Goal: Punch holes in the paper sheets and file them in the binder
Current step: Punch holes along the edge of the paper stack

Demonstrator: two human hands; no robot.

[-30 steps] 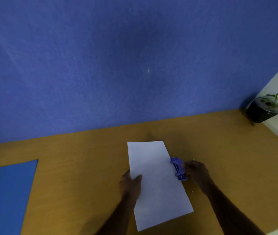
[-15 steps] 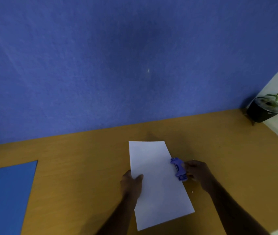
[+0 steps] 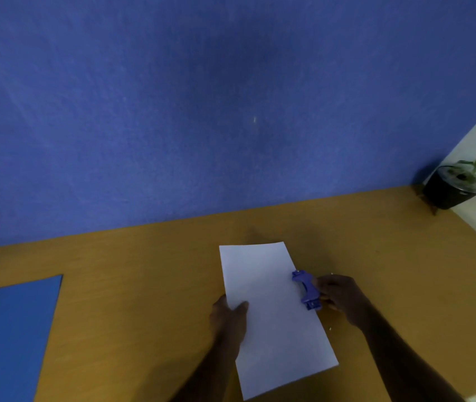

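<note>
At lower centre, my right hand [image 3: 342,298] grips the small blue plastic hole punch [image 3: 306,290] on the white paper sheet [image 3: 271,314]; my left hand [image 3: 228,317] pinches its edge; filing in the flat blue binder [image 3: 7,329] remains.

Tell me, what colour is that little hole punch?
The hole punch is blue-purple, clearest in the head view, at the paper's right edge.

Two bare forearms enter from the near edge, each ending in a bare hand. The left hand [image 3: 229,317] and the right hand [image 3: 341,297] wear no gloves, rings, watch or bands that can be made out. No sleeve shows on either arm up to the frame edge. Dim light hides finer detail.
</note>
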